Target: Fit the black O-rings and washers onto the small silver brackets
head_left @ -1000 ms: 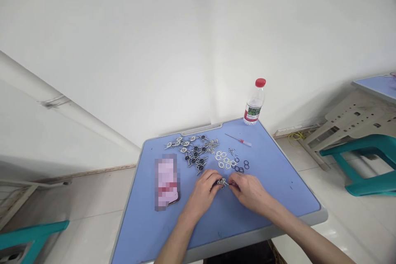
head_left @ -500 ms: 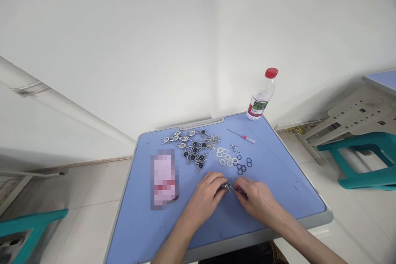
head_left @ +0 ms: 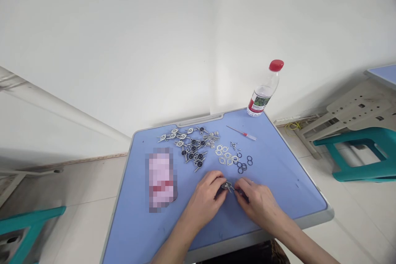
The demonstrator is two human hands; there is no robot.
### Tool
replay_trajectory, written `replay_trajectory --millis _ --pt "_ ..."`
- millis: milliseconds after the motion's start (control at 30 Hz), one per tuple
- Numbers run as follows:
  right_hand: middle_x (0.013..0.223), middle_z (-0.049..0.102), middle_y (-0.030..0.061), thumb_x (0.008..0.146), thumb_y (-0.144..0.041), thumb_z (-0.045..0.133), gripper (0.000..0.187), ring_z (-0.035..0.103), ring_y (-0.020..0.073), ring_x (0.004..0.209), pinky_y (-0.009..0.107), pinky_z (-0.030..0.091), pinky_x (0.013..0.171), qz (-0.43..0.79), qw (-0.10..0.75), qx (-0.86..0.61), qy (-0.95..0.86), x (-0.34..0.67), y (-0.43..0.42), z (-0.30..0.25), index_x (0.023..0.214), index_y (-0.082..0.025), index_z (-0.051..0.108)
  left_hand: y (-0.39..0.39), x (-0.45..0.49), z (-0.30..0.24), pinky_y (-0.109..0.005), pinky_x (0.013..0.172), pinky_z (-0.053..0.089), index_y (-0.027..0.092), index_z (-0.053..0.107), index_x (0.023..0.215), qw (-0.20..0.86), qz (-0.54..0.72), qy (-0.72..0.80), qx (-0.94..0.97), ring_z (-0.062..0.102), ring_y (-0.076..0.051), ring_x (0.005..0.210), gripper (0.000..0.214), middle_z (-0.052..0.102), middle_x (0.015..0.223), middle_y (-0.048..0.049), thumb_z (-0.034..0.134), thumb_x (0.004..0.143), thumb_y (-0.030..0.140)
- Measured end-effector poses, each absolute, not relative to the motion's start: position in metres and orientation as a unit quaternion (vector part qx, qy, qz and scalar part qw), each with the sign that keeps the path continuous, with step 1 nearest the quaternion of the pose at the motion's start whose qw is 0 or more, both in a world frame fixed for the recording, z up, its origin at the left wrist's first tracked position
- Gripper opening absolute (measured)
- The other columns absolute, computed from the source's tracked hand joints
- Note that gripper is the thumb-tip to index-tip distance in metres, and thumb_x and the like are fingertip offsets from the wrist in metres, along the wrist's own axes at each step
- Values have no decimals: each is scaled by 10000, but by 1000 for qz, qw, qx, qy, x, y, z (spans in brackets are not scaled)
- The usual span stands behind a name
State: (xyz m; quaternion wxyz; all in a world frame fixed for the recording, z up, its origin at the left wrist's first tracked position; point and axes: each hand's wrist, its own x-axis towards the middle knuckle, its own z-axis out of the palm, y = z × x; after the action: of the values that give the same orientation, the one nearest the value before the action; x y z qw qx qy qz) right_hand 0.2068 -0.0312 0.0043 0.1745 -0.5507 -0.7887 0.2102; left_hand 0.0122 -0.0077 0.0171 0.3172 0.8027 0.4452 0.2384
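The blue desk point(head_left: 287, 183) carries a phone point(head_left: 161, 177), metal fittings point(head_left: 193, 148), gaskets point(head_left: 227, 158), O-rings point(head_left: 242, 168) and metal balls point(head_left: 234, 145). A screwdriver point(head_left: 249, 136) lies near a water bottle point(head_left: 260, 101).

single view, from my own head. camera sits above near side of worktop point(head_left: 278, 173), faces forward and down across it. my forearms point(head_left: 177, 235) come in from bottom edge; left grip point(head_left: 208, 194) and right grip point(head_left: 258, 199) lie low, a little right of middle. close enough to take in both whole, wide enough for most of worktop, near left corner cut off. upper half mostly white wall point(head_left: 123, 41); teal stools point(head_left: 377, 135) at both sides, floor point(head_left: 89, 173) below.
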Motion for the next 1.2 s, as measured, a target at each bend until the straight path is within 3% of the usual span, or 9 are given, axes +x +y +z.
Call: replay_trajectory --millis 233,600,1200 --pt "763 651 7 883 -155 432 123 580 139 545 269 250 498 190 179 -551 -793 206 -32 4 854 -201 543 -8 12 20 -373 985 482 259 552 1186 327 228 448 800 546 -206 1125 375 565 1198 -41 579 847 100" --pt "745 636 17 890 -158 408 150 566 137 531 279 217 485 164 173 -555 -797 203 -35 3 835 -198 542 -5 14 14 -365 913 489 238 615 1076 336 238 442 797 562 -199 1034 197 582 1114 -46 542 917 150" --pt "728 633 18 921 -171 375 192 521 128 464 285 194 458 145 166 -562 -797 201 -39 1 836 -201 545 -3 14 14 -327 861 497 234 654 1016 353 247 442 787 582 -189 970 164 611 1032 -35 540 915 174"
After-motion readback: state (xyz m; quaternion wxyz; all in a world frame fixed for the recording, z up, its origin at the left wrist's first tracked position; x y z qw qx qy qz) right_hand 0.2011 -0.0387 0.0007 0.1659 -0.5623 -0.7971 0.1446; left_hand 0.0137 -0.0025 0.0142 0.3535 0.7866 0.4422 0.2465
